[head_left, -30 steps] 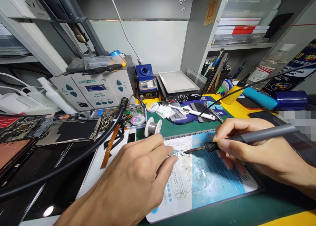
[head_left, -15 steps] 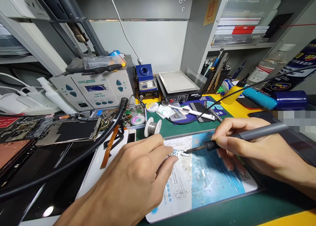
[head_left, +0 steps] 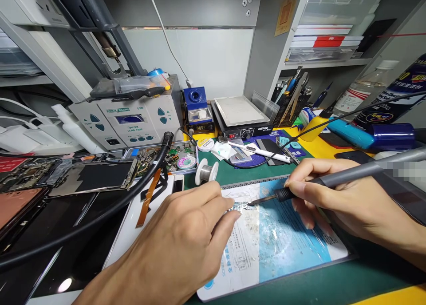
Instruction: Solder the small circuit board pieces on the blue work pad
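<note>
My left hand (head_left: pixel 179 238) pinches a small silvery circuit board (head_left: pixel 244 206) at its left end, just above a printed blue-and-white repair mat (head_left: pixel 282 247). My right hand (head_left: pixel 333 198) grips a grey soldering iron (head_left: pixel 353 174) like a pen. The iron's fine tip (head_left: pixel 262 200) reaches the board's right end and appears to touch it. The fingers of my left hand hide part of the board. A spool of solder wire (head_left: pixel 206 172) stands just beyond my left hand.
A hot-air rework station (head_left: pixel 126 123), blue soldering station (head_left: pixel 198 112) and preheater plate (head_left: pixel 241 116) stand at the back. Disassembled phone parts (head_left: pixel 89 176) and a thick black hose (head_left: pixel 143 172) lie left. Tools and bottles crowd the right.
The rear of the soldering iron has swung upward toward the right, while its tip stays at the board. My left hand and the board show little movement.
</note>
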Tool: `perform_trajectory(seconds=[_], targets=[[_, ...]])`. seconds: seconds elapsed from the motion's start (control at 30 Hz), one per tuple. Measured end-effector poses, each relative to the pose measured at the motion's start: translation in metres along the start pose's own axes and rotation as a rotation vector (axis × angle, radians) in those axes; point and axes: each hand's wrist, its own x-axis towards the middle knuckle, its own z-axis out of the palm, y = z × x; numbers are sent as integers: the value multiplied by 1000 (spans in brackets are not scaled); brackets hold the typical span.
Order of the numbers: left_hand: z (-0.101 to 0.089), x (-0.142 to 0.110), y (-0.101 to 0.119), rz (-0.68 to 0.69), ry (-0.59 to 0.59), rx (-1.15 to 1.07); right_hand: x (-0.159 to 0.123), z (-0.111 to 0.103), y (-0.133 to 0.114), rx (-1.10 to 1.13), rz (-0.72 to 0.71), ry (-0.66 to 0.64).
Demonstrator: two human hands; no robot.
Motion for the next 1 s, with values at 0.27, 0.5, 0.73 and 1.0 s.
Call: perform_trajectory(seconds=[0.27,0.5,0.73,1.0], targets=[[-2,-1,0,1,-8,-2,0,-1,-2,-44,10,-2],[-1,1,1,3,2,-7,1,0,-6,-76,-36,-13],[1,0,-1,-1,3,-23,-2,-1,-2,-54,-26,10],[-3,0,1,6,3,-25,0,0,-1,-50,-83,1]])
